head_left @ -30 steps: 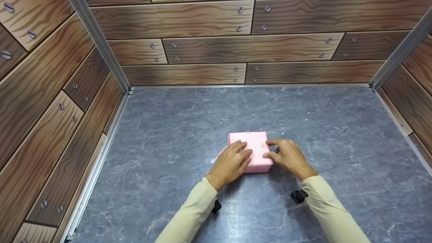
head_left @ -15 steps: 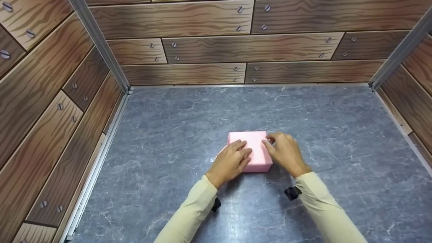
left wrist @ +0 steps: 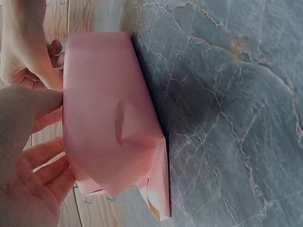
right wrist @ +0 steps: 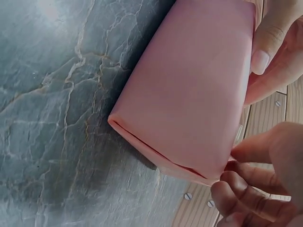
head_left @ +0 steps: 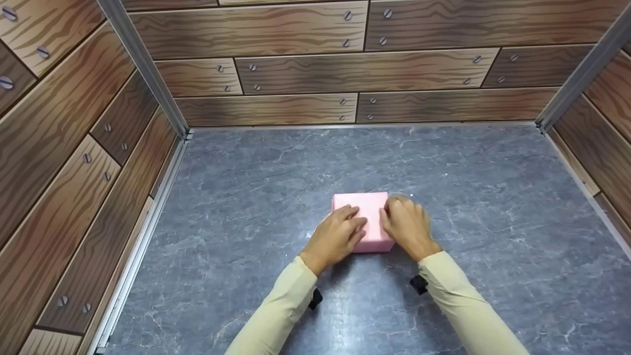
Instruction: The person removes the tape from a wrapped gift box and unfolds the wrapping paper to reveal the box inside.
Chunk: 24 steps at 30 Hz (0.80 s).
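Parcel (head_left: 373, 213), pink, boxy, creased near one end

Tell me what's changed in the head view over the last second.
The bare right hand has shifted left, farther over the right edge of the pink paper-wrapped box, its thumb drawing nearer its forefinger. The bare left hand remains on top; the box has stayed in place.

The head view looks forward and down from well above the pink package (head_left: 373, 224); the left and right wrist views, tipped sideways, face it low and close up, sharing its near side.
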Available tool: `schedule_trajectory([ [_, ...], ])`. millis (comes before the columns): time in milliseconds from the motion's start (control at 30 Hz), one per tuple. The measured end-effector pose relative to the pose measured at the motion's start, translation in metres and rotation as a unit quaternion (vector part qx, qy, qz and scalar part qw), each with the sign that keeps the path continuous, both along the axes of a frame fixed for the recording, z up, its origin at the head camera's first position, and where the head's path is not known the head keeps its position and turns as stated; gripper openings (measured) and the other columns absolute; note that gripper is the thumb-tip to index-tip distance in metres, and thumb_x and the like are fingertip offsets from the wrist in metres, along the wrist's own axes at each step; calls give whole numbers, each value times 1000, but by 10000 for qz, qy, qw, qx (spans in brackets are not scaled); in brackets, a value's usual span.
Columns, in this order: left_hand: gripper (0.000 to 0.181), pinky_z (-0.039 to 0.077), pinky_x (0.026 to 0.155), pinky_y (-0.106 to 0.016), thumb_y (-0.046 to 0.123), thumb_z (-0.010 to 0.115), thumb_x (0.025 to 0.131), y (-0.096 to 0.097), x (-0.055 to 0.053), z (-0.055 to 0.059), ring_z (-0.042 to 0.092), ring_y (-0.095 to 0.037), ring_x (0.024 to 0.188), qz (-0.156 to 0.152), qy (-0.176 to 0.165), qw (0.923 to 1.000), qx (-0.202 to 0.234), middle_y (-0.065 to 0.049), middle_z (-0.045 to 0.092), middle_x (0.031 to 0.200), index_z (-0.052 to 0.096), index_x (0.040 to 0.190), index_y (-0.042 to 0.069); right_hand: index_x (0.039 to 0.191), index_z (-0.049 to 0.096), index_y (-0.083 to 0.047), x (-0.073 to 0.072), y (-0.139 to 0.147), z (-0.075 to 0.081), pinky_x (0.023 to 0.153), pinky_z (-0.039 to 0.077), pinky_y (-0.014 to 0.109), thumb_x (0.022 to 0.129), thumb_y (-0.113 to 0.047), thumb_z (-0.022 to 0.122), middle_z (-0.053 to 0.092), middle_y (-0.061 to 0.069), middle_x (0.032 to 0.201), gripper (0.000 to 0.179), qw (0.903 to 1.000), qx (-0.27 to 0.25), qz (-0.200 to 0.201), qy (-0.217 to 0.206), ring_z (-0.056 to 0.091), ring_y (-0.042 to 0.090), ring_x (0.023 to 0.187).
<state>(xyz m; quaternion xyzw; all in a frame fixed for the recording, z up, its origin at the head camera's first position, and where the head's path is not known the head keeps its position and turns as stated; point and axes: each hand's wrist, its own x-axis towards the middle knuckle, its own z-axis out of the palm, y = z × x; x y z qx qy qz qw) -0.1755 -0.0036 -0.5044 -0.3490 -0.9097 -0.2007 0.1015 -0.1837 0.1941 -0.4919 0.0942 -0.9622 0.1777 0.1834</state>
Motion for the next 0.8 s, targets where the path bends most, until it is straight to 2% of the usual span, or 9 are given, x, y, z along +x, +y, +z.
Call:
schedule_trajectory([
  [200,27,41,113,-36,26,63,101,0,0,0,56,-28,130,-14,4,10000,27,-15,63,135,74,120,11,78,69,-1,-1,6,2,58,53,59,87,-9,72,67,15,77,13,9999,-123,74,-92,66,46,70],
  [467,26,41,114,-35,25,64,101,0,1,2,55,-27,131,-1,-62,10000,30,-15,63,135,74,120,12,84,71,0,-2,16,4,61,52,61,89,-11,71,70,19,81,12,9993,-152,3,-341,66,48,74],
  [800,28,40,114,-37,26,62,101,0,1,3,54,-28,132,39,-192,9998,3,-16,61,138,74,123,11,80,69,-2,-3,23,6,60,51,59,89,-12,72,69,17,78,14,9988,-162,-34,-467,66,44,72],
])
